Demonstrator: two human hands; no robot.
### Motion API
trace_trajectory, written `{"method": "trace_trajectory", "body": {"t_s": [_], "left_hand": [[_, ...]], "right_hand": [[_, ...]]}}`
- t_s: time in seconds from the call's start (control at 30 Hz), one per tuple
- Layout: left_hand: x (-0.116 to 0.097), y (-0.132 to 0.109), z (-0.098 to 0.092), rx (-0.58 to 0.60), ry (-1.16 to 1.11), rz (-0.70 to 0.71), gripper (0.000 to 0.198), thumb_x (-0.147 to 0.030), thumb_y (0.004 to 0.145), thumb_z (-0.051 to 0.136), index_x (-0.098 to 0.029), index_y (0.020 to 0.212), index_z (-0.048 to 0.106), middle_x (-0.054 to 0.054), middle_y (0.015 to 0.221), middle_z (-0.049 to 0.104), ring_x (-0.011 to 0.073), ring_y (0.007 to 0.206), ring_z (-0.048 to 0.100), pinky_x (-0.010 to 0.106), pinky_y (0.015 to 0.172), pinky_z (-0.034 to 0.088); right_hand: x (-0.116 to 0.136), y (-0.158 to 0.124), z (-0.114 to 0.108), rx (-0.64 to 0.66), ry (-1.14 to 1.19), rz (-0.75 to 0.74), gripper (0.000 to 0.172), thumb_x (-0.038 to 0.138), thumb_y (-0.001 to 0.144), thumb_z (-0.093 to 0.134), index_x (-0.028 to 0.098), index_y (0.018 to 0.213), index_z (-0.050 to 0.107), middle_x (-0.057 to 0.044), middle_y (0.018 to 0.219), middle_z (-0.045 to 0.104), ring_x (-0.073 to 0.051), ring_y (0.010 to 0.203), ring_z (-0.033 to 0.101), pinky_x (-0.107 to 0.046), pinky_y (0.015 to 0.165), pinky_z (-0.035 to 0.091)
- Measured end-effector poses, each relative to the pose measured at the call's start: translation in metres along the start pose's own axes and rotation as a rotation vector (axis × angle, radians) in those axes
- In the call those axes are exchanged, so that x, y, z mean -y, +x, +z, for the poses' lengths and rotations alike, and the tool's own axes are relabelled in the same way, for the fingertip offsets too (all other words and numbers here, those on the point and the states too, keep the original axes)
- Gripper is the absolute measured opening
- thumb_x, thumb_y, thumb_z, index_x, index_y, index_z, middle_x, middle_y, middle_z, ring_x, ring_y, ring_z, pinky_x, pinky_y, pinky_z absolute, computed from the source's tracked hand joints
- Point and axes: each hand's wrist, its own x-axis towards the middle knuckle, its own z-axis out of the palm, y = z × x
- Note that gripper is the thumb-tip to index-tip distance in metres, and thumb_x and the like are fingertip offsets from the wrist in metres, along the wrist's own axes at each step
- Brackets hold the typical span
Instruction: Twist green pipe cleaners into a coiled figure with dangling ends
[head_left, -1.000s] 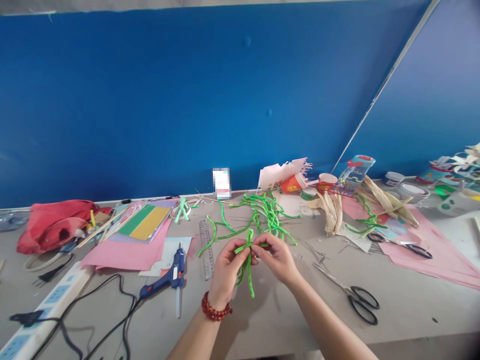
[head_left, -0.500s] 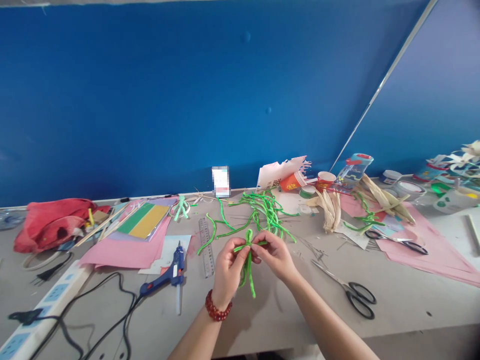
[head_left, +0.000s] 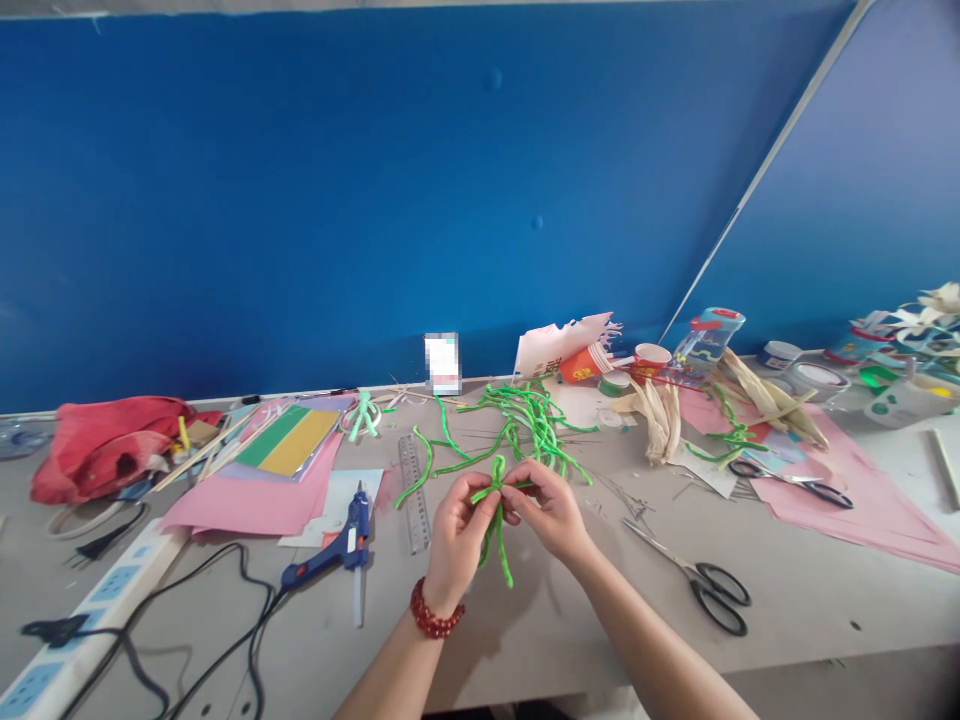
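Note:
Between my two hands is a small knotted figure of green cord (head_left: pixel 504 545), with a loop at its top and strands hanging below. My left hand (head_left: pixel 466 525), with a red bead bracelet (head_left: pixel 435 612) at the wrist, pinches it from the left near the middle. From the right, the fingers of my right hand (head_left: pixel 546 508) are closed on the same cord. The fingertips hide part of the crossing. Just beyond my hands lies a tangled heap of green cords (head_left: pixel 529 420). A clear ruler (head_left: pixel 413 495) rests left of them, with a loose green strand across it.
Scissors (head_left: pixel 709 580) lie to the right, a second pair (head_left: pixel 795 482) farther back. On the left are a blue glue gun (head_left: pixel 341 550), its cable, a power strip (head_left: pixel 97 610) and pink sheets (head_left: pixel 247 500). Paper cups (head_left: pixel 585 364) and dried husks (head_left: pixel 661 420) sit at the back right.
Both hands keep their pinch on the green cord and have barely moved. The hanging strand's lower end has shifted slightly upward and right.

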Motion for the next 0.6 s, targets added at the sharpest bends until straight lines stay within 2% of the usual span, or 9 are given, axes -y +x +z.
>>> {"method": "trace_trajectory", "body": {"t_s": [0.1, 0.3, 0.6], "left_hand": [[0.003, 0.0007, -0.0009, 0.024, -0.011, -0.011, 0.027, -0.038, 0.086, 0.069, -0.018, 0.099, 0.059, 0.002, 0.077, 0.074, 0.0174, 0.068, 0.072, 0.025, 0.064, 0.054], [0.0035, 0.0011, -0.0009, 0.033, -0.003, 0.005, 0.025, -0.037, 0.086, 0.069, -0.018, 0.099, 0.059, 0.004, 0.087, 0.075, 0.0161, 0.069, 0.072, 0.025, 0.066, 0.056], [0.0078, 0.0016, -0.002, 0.037, -0.031, -0.004, 0.022, -0.035, 0.087, 0.068, -0.018, 0.098, 0.058, 0.002, 0.082, 0.074, 0.0157, 0.068, 0.072, 0.024, 0.065, 0.054]], "right_hand": [[-0.0021, 0.0004, -0.0006, 0.004, -0.011, -0.018, 0.018, 0.031, 0.092, 0.063, 0.018, 0.079, 0.061, 0.002, 0.071, 0.053, -0.01, 0.052, 0.056, -0.025, 0.052, 0.048], [-0.0046, -0.0006, -0.0018, 0.018, -0.03, -0.04, 0.013, 0.027, 0.093, 0.061, 0.019, 0.082, 0.061, 0.002, 0.073, 0.053, -0.01, 0.052, 0.058, -0.025, 0.053, 0.049], [-0.0013, -0.0008, -0.003, 0.033, -0.088, -0.081, 0.011, 0.023, 0.093, 0.06, 0.019, 0.083, 0.062, 0.002, 0.073, 0.053, -0.01, 0.053, 0.059, -0.024, 0.055, 0.05]]}}
